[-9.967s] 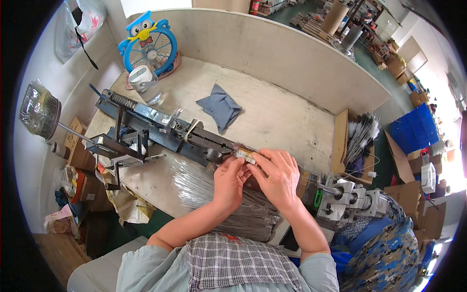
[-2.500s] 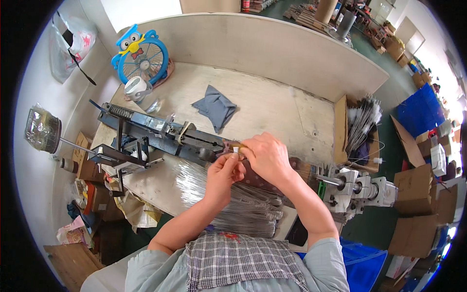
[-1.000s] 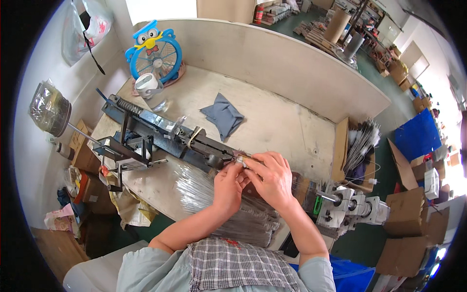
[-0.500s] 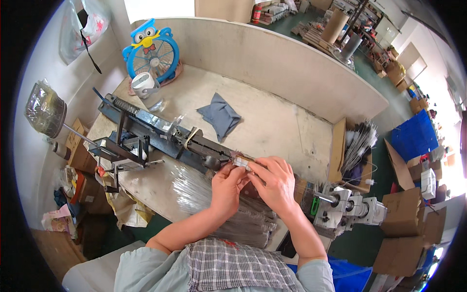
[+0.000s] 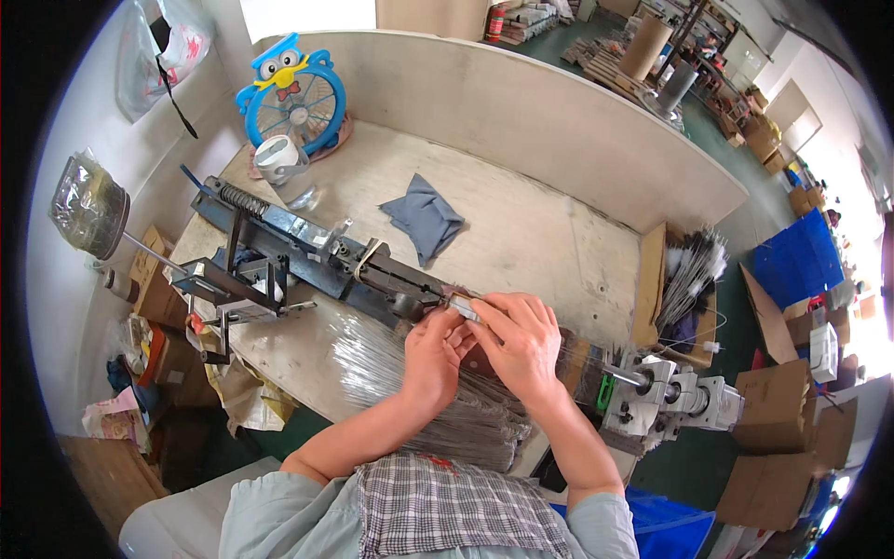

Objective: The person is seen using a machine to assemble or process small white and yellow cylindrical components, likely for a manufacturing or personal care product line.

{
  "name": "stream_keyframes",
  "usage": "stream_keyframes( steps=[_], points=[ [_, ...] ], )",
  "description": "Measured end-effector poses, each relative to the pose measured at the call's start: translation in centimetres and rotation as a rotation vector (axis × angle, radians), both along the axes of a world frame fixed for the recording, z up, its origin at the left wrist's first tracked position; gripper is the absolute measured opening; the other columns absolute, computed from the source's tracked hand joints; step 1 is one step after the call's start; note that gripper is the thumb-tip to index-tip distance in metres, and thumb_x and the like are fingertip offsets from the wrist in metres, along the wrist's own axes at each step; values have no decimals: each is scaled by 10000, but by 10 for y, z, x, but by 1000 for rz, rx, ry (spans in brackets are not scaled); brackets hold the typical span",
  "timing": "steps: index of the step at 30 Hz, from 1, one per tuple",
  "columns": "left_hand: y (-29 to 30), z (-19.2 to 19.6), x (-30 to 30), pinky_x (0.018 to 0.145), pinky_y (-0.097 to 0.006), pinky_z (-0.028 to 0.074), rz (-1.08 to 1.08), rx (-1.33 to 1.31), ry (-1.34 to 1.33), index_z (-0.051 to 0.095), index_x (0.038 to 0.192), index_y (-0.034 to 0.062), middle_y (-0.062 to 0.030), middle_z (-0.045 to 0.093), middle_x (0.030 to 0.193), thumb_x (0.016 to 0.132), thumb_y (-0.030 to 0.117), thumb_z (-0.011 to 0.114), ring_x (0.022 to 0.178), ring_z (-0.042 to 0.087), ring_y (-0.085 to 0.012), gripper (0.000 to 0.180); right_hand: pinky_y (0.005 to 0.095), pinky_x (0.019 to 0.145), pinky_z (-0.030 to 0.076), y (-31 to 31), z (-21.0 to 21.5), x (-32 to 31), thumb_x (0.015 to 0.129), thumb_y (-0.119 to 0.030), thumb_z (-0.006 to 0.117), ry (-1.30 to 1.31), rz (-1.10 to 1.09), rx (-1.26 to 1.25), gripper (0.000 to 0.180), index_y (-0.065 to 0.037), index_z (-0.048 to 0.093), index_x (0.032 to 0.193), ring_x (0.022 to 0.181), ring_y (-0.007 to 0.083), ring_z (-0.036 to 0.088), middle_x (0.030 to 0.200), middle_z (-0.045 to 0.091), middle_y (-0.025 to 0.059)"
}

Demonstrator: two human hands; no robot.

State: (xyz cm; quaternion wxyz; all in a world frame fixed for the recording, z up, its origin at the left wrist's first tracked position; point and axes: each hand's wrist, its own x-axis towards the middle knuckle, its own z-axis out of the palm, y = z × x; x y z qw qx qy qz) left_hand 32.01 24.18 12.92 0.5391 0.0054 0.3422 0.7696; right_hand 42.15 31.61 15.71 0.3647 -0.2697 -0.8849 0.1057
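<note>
My right hand (image 5: pixel 521 343) is closed, its thumb and fingers pressed on a small silvery-white piece (image 5: pixel 462 306) at the near end of a long dark metal bench fixture (image 5: pixel 372 278). Beside it my left hand (image 5: pixel 432 359) is closed too, fingertips bent together just below that piece. Whatever the left fingers pinch is hidden. A round metal knob (image 5: pixel 407 306) on the fixture sits just above the left hand. Under my wrists lies a big bundle of thin, shiny, wire-like strands (image 5: pixel 377 365), partly covered by my left forearm.
A crumpled grey cloth (image 5: pixel 424 219) lies on the pale table (image 5: pixel 531 252). At the back left stand a blue cartoon fan (image 5: pixel 296 114) and a white cup-like container (image 5: pixel 277 158). On the right are a metal clamping device (image 5: pixel 666 391) and a cardboard box (image 5: pixel 649 289) holding more strands.
My hands stay at the fixture's end. The right fingers have shifted slightly on the silvery-white piece, which looks a little more tilted. The whole view has moved slightly.
</note>
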Motion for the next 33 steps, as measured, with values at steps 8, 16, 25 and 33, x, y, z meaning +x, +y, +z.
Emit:
stream_keyframes(
  steps=[8, 16, 25, 33],
  points=[
    [2, -1, 1, 794, -299, 470, -8, -6, 90, 537, 973, 34, -60, 603, 964, 872, 57, 540, 875, 596, -144, 104, 334, 724, 454, 5, 0, 6, 659, -131, 730, -34, 2, 6, 205, -111, 698, 860, 850, 214, 590, 883, 636, 9],
    [1, -1, 0, 793, -294, 475, 19, 7, 16, 548, 981, 38, -51, 603, 972, 883, 83, 530, 881, 596, -134, 109, 350, 743, 459, 2, 6, -1, 670, -126, 722, -45, 64, -57, 251, -104, 689, 918, 863, 229, 586, 916, 632, 25],
    [-1, -15, -2, 868, -305, 438, -17, 80, -23, 527, 1040, 69, -42, 590, 1037, 946, 234, 412, 969, 566, -144, 222, 350, 738, 461, 1, 3, -11, 689, -118, 701, -6, 68, -63, 221, -105, 689, 910, 868, 231, 589, 932, 632, 26],
    [-1, -5, -2, 866, -308, 425, -14, 60, -63, 529, 1024, 74, -41, 598, 1018, 957, 274, 375, 953, 566, -150, 261, 355, 746, 440, 0, 1, -17, 706, -139, 679, -34, 61, -66, 223, -121, 669, 929, 934, 209, 568, 959, 618, -1]
  ],
)
